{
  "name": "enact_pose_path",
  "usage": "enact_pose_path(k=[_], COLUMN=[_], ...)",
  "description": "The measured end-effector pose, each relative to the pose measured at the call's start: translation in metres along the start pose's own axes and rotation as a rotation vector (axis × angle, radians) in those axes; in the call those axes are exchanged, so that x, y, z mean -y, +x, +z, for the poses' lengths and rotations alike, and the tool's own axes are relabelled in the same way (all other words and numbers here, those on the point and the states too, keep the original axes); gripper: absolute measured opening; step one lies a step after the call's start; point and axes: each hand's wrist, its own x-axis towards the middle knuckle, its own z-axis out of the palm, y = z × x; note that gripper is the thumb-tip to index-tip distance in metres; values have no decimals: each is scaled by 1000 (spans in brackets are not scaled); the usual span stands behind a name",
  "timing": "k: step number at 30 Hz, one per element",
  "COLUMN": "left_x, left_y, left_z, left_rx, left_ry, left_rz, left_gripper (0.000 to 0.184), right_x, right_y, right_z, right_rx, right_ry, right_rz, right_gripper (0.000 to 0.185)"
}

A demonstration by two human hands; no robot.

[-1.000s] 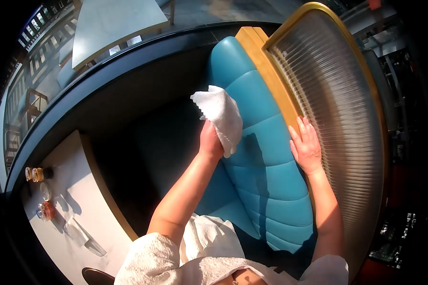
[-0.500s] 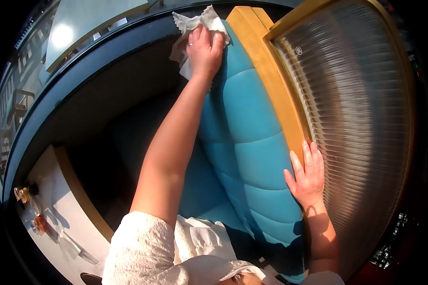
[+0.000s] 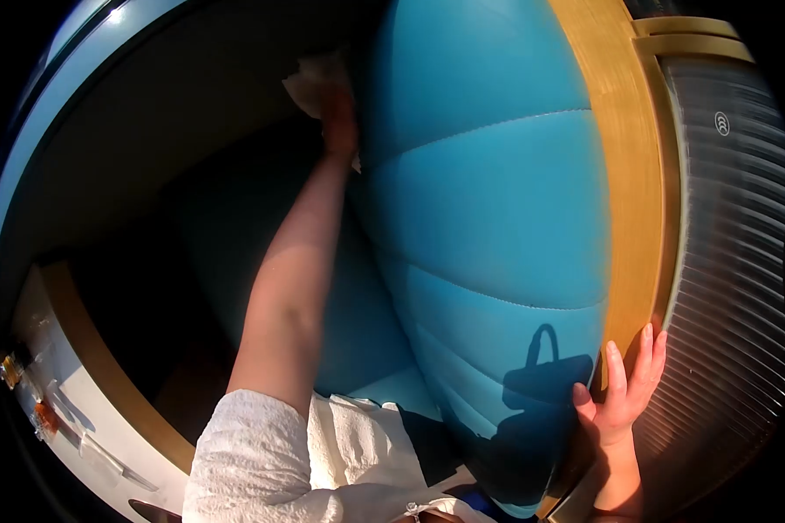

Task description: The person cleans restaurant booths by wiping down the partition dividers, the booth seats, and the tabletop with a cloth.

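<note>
White cloth in deep shade beside a blue backrest

Shade swallows the left hand [image 3: 337, 118], and its fingers blur into the dark, so whether they pinch the cloth [image 3: 314, 84] or press flat on it cannot be told; the cloth juts out toward 11 o'clock of that hand, a pale scrap showing by the wrist at 5 o'clock; its far edge fades into shadow. The backrest [image 3: 488, 200], smooth, padded and seamed, swells at the hand's 3 o'clock; a hard-edged shadow falls low across it. Toward 4 o'clock, the right hand [image 3: 624, 405] has its fingers slightly parted and thumb held wide, at the flat wooden rail [image 3: 624, 174] and the metal-framed, ribbed panel [image 3: 728, 261], which the view cuts off. At 8 o'clock, a pale table [image 3: 92, 388] bears small items too blurred to name.
</note>
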Motion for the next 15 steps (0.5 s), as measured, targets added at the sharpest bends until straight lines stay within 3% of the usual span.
enact_pose_path(k=[2, 6, 9, 10, 12, 15], left_x=[12, 5, 27, 53, 150, 218], left_y=[0, -6, -24, -55, -129, -129], left_z=[-5, -13, -27, -27, -48, -45], left_rx=[-13, 57, -17, -73, 96, 33], left_ry=[240, 91, 494, 611, 790, 703], left_rz=[258, 180, 377, 440, 251, 202], left_gripper=[25, 21, 21, 23, 29, 34], right_x=[1, 1, 4, 2, 3, 4], right_y=[1, 3, 5, 1, 0, 4], right_z=[-2, -3, -3, -1, -2, -6], right_rx=[35, 56, 50, 47, 66, 77], right_ry=[-16, -26, -40, -54, -64, -87], right_rz=[7, -2, -8, -2, 3, -11], right_gripper=[53, 53, 52, 52, 52, 51])
